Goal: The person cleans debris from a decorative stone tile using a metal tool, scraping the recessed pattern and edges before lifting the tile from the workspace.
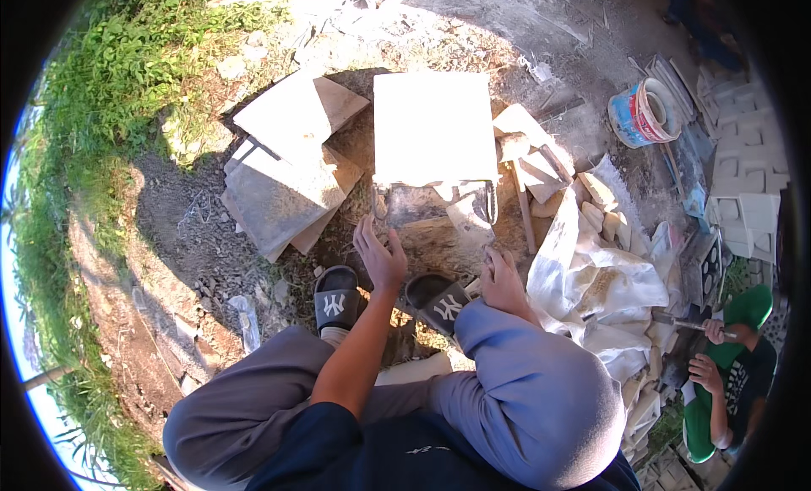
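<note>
A square slab [435, 128], washed out white by the sun, lies in front of me on a low brownish block or stand [414, 212]. Wire-like loops show at the slab's near corners. My left hand [383, 254] is at the near left of the block, fingers stretched out and holding nothing visible; contact is unclear. By the near right corner is my right hand [504, 284], its fingers curled beside a pale grey flat piece [469, 220]. What those fingers hold, if anything, is hidden.
Stone slabs [287, 170] are stacked at left. Broken pieces [541, 166], a wooden handle [522, 208] and a white sack [600, 280] lie at right. Farther right stands a bucket [644, 113]. A co-worker [731, 377] holds a long tool at lower right. My sandals [338, 298] flank the near ground.
</note>
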Tool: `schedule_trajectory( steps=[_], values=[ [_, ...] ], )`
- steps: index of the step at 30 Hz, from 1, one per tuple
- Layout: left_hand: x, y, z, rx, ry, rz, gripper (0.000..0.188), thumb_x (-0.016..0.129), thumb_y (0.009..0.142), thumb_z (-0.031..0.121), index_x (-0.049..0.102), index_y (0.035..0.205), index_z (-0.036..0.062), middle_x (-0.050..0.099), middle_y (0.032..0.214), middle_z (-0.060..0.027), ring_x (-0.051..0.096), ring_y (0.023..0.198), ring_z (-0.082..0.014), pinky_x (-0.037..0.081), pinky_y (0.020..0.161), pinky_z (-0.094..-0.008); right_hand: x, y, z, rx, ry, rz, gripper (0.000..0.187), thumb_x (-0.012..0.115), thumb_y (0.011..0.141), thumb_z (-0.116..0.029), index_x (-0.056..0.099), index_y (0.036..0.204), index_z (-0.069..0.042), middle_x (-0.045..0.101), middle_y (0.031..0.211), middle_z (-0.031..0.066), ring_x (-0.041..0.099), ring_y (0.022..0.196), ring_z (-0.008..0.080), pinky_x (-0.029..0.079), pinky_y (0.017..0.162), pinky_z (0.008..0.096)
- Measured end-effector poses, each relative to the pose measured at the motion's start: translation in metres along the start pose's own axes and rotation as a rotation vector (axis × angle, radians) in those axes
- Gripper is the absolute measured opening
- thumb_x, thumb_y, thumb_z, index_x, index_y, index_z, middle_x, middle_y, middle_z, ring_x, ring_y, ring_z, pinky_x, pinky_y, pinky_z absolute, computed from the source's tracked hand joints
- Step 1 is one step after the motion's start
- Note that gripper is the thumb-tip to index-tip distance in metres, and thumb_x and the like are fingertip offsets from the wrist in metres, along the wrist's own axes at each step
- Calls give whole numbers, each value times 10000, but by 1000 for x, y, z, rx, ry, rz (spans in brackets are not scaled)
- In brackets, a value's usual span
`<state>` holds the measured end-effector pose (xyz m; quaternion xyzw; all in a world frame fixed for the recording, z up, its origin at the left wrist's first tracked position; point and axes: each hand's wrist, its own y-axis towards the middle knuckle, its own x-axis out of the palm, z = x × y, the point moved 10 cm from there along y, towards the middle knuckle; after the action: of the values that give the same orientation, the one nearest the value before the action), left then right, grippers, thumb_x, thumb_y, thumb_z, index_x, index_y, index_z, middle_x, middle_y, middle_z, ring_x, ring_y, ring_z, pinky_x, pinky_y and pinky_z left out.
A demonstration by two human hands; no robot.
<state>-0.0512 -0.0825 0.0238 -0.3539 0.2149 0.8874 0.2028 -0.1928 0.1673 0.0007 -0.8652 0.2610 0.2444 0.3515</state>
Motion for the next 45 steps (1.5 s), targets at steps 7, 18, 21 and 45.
schedule_trajectory(
  steps=[7,18,21,45],
  values=[
    [10,31,10,71,-159,23,581,607,913,144,395,1404,-84,453,1407,-273,385,1340,-445,307,1132,-517,-25,14,-13,-13,-18,101,521,563,924,-108,445,1407,48,525,1168,286,558,1078,454,460,959,483],
    [8,43,15,130,-234,-10,593,580,928,130,363,1433,-93,439,1429,-280,371,1350,-454,292,1138,-533,-43,22,4,79,-131,316,489,488,967,-168,466,1391,75,624,1122,330,585,1097,454,447,981,509],
    [-5,37,-1,112,-241,-41,579,573,935,118,366,1431,-96,449,1420,-284,388,1342,-444,317,1127,-518,-20,15,0,90,-121,264,467,510,963,-200,519,1341,74,646,1078,282,618,1013,422,475,907,491],
    [-13,-7,-26,48,-158,-18,397,509,993,144,513,1340,-49,529,1380,-244,403,1369,-458,325,1142,-508,12,-7,-35,-85,-23,228,551,511,948,-127,374,1395,165,652,933,276,620,885,439,479,822,516]
  ],
)
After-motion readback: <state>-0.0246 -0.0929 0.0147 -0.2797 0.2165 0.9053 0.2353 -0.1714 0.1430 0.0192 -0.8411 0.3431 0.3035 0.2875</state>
